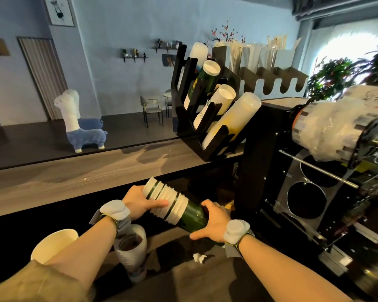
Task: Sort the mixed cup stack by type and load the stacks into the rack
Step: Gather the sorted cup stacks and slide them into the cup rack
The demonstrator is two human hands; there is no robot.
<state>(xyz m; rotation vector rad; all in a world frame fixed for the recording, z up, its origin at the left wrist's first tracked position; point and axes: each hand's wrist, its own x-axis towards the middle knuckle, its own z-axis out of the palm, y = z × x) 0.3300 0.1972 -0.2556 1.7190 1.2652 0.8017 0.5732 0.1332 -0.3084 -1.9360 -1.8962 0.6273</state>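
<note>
Mixed cup stack [176,207] is lying horizontal, left hand [138,202] gripping its white end, right hand [214,221] gripping its green end.

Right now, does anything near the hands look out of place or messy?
Yes: a crumpled paper scrap lies loose on the lower counter, near the right hand. The held cup stack mixes white and green cups.

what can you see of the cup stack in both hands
The mixed cup stack is a nested column of paper cups: white rims with dark green ones between, ending in a glossy dark green cup body. It lies nearly horizontal; the left hand grips the rim end, the right hand the green end.
</note>
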